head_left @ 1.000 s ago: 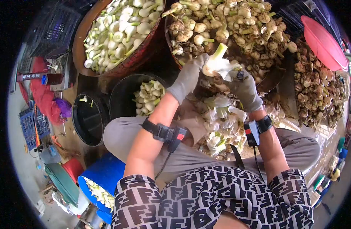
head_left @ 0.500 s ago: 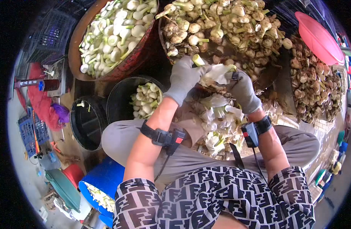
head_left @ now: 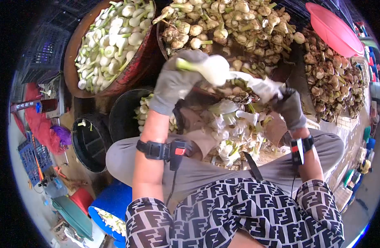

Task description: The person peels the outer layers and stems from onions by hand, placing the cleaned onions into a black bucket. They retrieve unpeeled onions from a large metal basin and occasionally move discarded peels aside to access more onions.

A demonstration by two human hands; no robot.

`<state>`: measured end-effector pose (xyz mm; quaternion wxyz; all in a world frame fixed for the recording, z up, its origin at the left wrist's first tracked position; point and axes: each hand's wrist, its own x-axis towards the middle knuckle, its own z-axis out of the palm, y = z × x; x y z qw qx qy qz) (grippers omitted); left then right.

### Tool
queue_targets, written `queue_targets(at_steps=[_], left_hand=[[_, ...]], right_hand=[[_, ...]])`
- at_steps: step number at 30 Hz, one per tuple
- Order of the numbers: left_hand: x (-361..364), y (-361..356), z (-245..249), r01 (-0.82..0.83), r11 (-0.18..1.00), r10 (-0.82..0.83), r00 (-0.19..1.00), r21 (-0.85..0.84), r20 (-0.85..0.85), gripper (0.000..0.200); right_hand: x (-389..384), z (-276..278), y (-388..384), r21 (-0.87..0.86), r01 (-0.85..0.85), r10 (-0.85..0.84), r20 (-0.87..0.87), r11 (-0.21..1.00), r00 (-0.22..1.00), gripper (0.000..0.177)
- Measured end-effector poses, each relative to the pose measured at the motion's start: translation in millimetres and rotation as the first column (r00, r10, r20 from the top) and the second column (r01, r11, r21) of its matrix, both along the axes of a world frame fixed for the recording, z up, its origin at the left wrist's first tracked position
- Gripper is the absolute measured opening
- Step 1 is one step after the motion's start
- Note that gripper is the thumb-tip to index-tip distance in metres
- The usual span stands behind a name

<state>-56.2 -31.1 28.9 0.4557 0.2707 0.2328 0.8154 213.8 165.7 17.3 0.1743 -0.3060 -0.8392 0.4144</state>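
My left hand (head_left: 170,84), in a grey glove, is closed round the green stem of a garlic bulb (head_left: 216,70). The bulb is smooth and white and points to the right. In my gloved right hand (head_left: 291,108), fingers pinched, is a strip of pale garlic skin (head_left: 262,87) that stretches toward the bulb. A dark patch shows at these fingertips; motion blur hides what it is. Below both hands lies a heap of torn garlic skins (head_left: 233,124) between my legs. Earthy, unpeeled garlic (head_left: 247,27) fills a wide vessel just beyond my hands.
Clean white garlic fills a rusty red tub (head_left: 70,62) at upper left. Nearer stand a black bucket (head_left: 119,111) with garlic, a smaller black bucket (head_left: 90,159), and a tilted blue barrel (head_left: 111,194). More soiled garlic (head_left: 336,78) lies right, beside a pink basin (head_left: 334,31).
My hands have moved apart, left hand to the left with the bulb, right hand to the right and down with the skin. The bulb's white surface now shows bare.
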Motion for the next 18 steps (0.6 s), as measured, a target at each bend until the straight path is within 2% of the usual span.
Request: queue_targets(at_steps=[1,2,3,4,5,6,7,8,9,11,12,13,15,17,18], left_hand=[[-9.0,-4.7,0.1,-0.082,0.997,0.08,0.97,0.002,0.228,0.035],[-21.3,-10.1,1.6,-0.164,0.986,0.154,0.883,-0.016,0.443,0.031],[-34.8,-12.2,4.0,-0.328,0.938,0.342,0.836,-0.108,0.429,0.028],[-48.5,-15.2,4.8,-0.48,0.855,0.518,0.758,-0.198,0.397,0.027],[-61.3,-24.0,-1.0,-0.444,0.88,0.467,0.742,-0.169,0.481,0.028],[-72.0,-32.4,-7.9,-0.407,0.903,0.409,0.72,-0.136,0.56,0.03],[-77.2,-37.9,-24.4,-0.308,0.951,0.283,0.809,-0.039,0.516,0.04],[-63.1,-24.3,-14.8,-0.455,0.854,0.513,0.66,-0.25,0.549,0.038],[-58.4,-20.8,-21.3,-0.372,0.899,0.436,0.721,-0.23,0.538,0.038],[-50.9,-9.9,-29.4,-0.176,0.973,0.226,0.843,-0.147,0.488,0.037],[-45.0,-2.8,-24.9,-0.206,0.934,0.322,0.837,-0.291,0.442,0.038],[-42.1,0.9,-21.9,-0.201,0.922,0.331,0.853,-0.331,0.403,0.038],[-43.4,5.7,-16.6,-0.215,0.897,0.351,0.878,-0.387,0.326,0.038],[-44.4,7.5,-13.8,-0.242,0.872,0.373,0.892,-0.426,0.255,0.038],[-44.8,8.5,-14.5,-0.234,0.861,0.383,0.883,-0.451,0.273,0.036]], right_hand=[[7.0,8.1,-13.1,-0.09,-0.093,0.096,0.035,0.992,0.995,0.008],[8.7,15.2,-15.7,-0.236,-0.15,0.201,0.21,0.96,0.957,0.006],[10.3,22.5,-18.3,-0.367,-0.187,0.329,0.374,0.911,0.867,0.006],[11.0,24.2,-15.5,-0.534,-0.121,0.478,0.605,0.837,0.637,0.009],[9.9,21.8,-15.6,-0.333,-0.314,0.456,0.698,0.889,0.552,0.018],[8.8,19.6,-16.9,-0.125,-0.503,0.396,0.782,0.856,0.48,0.027],[-2.1,18.1,-12.3,-0.123,-0.433,0.381,0.719,0.893,0.581,0.027],[-23.8,16.1,-2.3,-0.128,-0.362,0.354,0.649,0.923,0.673,0.027],[-46.7,11.2,7.0,-0.14,-0.29,0.316,0.573,0.947,0.756,0.027],[-92.9,-4.9,15.0,-0.068,-0.334,0.322,0.494,0.94,0.807,0.028],[-115.6,-23.2,19.9,-0.108,-0.366,0.37,0.487,0.924,0.791,0.029],[-137.6,-45.6,22.0,-0.148,-0.4,0.419,0.475,0.905,0.773,0.029],[-180.4,-76.2,16.6,-0.106,-0.5,0.456,0.601,0.86,0.657,0.032],[-218.8,-113.8,9.6,-0.09,-0.65,0.49,0.735,0.755,0.468,0.033],[-236.8,-134.7,7.7,-0.09,-0.719,0.49,0.789,0.689,0.371,0.034]])
